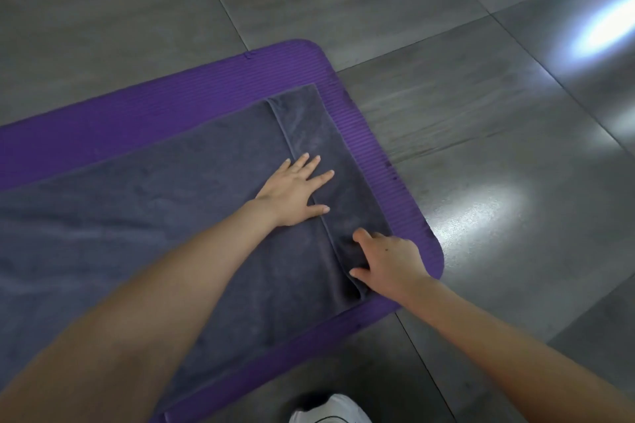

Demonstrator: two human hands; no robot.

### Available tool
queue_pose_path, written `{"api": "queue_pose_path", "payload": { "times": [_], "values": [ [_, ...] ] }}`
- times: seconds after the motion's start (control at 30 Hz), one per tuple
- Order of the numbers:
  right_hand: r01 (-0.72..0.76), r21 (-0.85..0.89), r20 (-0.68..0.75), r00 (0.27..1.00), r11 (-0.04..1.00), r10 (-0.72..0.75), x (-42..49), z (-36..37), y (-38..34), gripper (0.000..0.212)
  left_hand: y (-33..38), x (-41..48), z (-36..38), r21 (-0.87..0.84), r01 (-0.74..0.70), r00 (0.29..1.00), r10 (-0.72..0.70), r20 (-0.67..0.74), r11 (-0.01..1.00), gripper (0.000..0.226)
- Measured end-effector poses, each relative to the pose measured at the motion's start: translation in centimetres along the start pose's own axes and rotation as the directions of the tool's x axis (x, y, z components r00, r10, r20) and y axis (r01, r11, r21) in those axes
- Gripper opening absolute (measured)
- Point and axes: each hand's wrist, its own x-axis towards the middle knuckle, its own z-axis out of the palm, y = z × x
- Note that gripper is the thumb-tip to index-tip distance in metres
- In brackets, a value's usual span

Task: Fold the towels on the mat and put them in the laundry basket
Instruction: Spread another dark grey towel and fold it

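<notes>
The towel (171,216) lies on the mat (103,120), right end folded over. The left grip (292,192) presses flat across the flap's edge, fingers spread. The right grip (388,257) rests on the flap's near corner; whether it pinches cannot be told. Align edges; smooth outward.

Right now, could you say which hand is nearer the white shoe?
Right. The right hand is on the towel's near corner, above the shoe; the left hand lies farther up.
</notes>
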Motion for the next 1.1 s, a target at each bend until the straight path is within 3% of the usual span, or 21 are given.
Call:
{"api": "queue_pose_path", "payload": {
  "times": [0.17, 0.37, 0.5, 0.6, 0.67, 0.7, 0.77, 0.87, 0.97, 1.1],
  "values": [
    [0.055, 0.012, -0.098, 0.994, 0.998, -0.054, 2.2, -2.6, -3.0, 0.048, -3.8, -4.5, -3.1, 0.149, 0.029, 1.000, -0.029, -0.005, 0.988, 0.062],
    [0.276, 0.064, -0.109, 0.957, 0.959, -0.268, 5.6, -3.9, -13.6, 0.041, -10.6, -18.0, -4.3, 0.379, 0.070, 0.991, -0.107, 0.077, 0.923, 0.054],
    [0.433, 0.008, -0.025, 0.901, 0.901, -0.433, 6.7, -4.1, -23.1, 0.037, -16.2, -30.3, -0.5, 0.379, 0.232, 0.944, -0.301, 0.133, 0.896, 0.054],
    [0.590, -0.105, 0.076, 0.807, 0.800, -0.585, 7.3, -4.2, -29.3, 0.037, -19.9, -38.9, 3.6, 0.355, 0.411, 0.839, -0.501, 0.213, 0.840, 0.054],
    [0.655, -0.174, 0.134, 0.756, 0.736, -0.641, 8.0, -4.3, -33.1, 0.036, -21.9, -43.7, 6.7, 0.292, 0.534, 0.792, -0.590, 0.157, 0.794, 0.052],
    [0.673, -0.204, 0.159, 0.739, 0.711, -0.655, 8.5, -4.2, -35.0, 0.036, -23.0, -45.5, 8.0, 0.243, 0.599, 0.780, -0.625, 0.041, 0.763, 0.051],
    [0.700, -0.248, 0.212, 0.714, 0.670, -0.667, 9.8, -3.6, -39.0, 0.036, -25.9, -48.6, 11.0, 0.010, 0.756, 0.652, -0.751, -0.105, 0.655, 0.047],
    [0.706, -0.292, 0.228, 0.707, 0.646, -0.669, 11.8, -2.3, -45.4, 0.038, -29.3, -51.1, 15.2, -0.298, 0.817, 0.476, -0.870, -0.133, 0.493, 0.055],
    [0.672, -0.266, 0.166, 0.738, 0.691, -0.654, 12.9, -0.3, -51.7, 0.048, -30.5, -52.0, 18.1, -0.474, 0.807, 0.342, -0.933, -0.112, 0.352, 0.064],
    [0.644, -0.296, 0.187, 0.763, 0.705, -0.618, 14.3, 2.8, -57.3, 0.059, -32.3, -53.3, 21.3, -0.444, 0.831, 0.343, -0.937, -0.063, 0.335, 0.067]
  ]
}}
